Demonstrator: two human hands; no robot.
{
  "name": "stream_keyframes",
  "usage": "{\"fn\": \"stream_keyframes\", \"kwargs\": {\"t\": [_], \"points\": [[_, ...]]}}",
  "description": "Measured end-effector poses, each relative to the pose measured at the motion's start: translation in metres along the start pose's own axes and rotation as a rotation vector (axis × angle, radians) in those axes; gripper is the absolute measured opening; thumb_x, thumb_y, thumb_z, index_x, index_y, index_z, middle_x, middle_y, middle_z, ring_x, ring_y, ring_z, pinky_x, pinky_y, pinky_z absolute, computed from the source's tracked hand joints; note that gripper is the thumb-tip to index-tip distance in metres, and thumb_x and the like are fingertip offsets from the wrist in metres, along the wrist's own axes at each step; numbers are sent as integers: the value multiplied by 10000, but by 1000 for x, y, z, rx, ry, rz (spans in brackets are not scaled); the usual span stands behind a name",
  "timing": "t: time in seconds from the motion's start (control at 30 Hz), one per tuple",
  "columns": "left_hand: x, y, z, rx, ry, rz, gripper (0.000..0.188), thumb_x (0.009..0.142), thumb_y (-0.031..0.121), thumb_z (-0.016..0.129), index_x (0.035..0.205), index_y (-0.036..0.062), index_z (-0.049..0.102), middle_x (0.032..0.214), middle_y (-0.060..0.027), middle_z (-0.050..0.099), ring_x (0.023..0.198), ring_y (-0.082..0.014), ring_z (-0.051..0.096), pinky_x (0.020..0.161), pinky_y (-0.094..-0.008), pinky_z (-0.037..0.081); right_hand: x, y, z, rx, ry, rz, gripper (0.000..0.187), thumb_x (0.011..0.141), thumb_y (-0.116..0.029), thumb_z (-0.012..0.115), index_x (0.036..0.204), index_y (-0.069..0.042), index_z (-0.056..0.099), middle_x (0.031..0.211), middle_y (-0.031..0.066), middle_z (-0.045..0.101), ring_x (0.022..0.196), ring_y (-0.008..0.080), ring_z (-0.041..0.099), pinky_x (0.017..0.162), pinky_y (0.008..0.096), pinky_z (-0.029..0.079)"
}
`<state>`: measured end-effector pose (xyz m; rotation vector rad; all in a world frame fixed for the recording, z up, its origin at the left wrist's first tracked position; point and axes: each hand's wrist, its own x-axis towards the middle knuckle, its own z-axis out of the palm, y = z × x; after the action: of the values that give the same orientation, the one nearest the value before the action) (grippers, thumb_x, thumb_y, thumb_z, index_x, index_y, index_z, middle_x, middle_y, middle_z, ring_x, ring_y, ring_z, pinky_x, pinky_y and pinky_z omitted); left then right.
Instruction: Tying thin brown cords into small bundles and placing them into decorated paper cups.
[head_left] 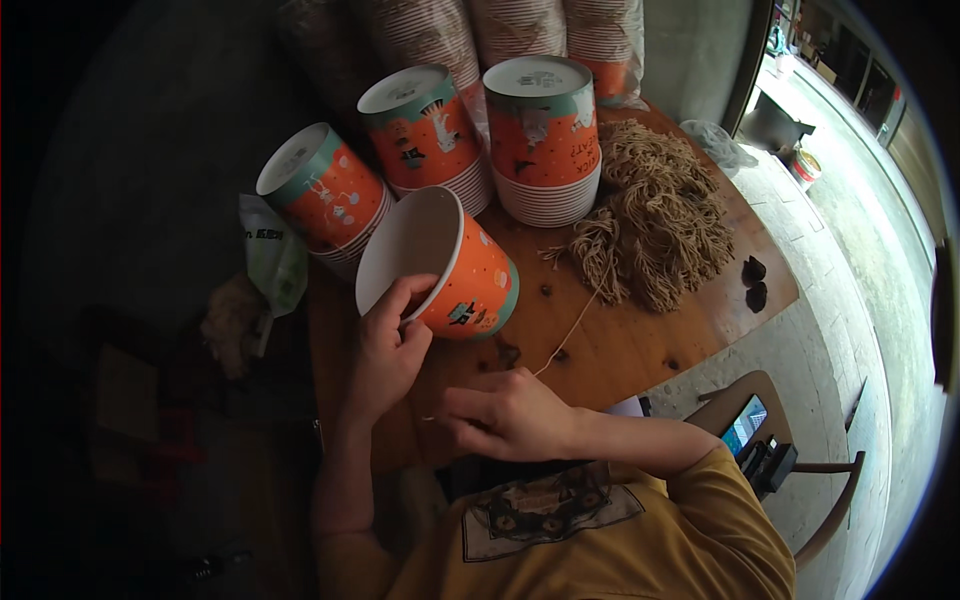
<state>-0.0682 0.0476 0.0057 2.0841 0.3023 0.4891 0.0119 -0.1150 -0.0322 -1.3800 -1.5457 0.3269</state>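
Observation:
My left hand (388, 350) pinches the near rim of an orange paper bucket (475, 285) with a teal band at its base. The bucket lies tilted on the table, its white open mouth facing left. Lower and to the right, my right hand (515, 412) is closed on a thin beige string (571, 332). One end of the string pokes out left of the fingers; the other runs up toward a heap of tangled beige strings (665, 215) on the right of the table.
Behind the bucket, upside-down stacks of similar buckets (545, 125) stand on the wooden table (620, 350). Plastic-wrapped stacks (515, 30) rise at the back. Two dark pieces (755, 284) lie near the right edge. A phone (744, 425) rests on a chair at the right.

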Motion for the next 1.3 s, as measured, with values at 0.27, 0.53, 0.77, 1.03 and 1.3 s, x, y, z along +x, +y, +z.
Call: {"fn": "stream_keyframes", "kwargs": {"t": [0.27,0.53,0.77,1.03,1.3], "points": [[6,-2,-19,-246,-63,-64,478,780,-135,370,1234,-17,464,1192,-102,562,1111,-146,547,953,-265,419,14,33,-25,104,296,219,123,883,-113,578,927,-8,624,807,145,606,694,263,620,648,346,493],[41,17,-8,-249,-260,-47,385,894,-100,396,1269,-29,443,1248,-134,554,1195,-179,528,1031,-313,409,15,52,-33,-46,471,130,115,896,-114,572,928,-8,604,804,148,570,691,268,604,623,355,470],[84,23,26,-205,-493,-139,354,934,-33,459,1287,-9,444,1261,-123,539,1190,-165,525,1020,-282,418,10,82,-41,131,575,242,132,926,-98,540,904,19,598,841,103,545,725,195,563,636,308,464],[83,8,11,-262,-588,28,335,918,-28,442,1244,30,485,1224,-79,562,1146,-138,544,1000,-280,433,1,89,-46,360,547,379,229,997,-190,462,981,-15,610,887,31,624,799,88,603,614,229,517],[51,-27,-9,757,-253,485,275,845,-14,553,1112,55,566,1057,-95,603,1060,-290,555,913,-392,435,0,69,-41,221,492,415,193,948,-149,550,970,8,659,748,22,625,705,69,557,672,230,471]]}}
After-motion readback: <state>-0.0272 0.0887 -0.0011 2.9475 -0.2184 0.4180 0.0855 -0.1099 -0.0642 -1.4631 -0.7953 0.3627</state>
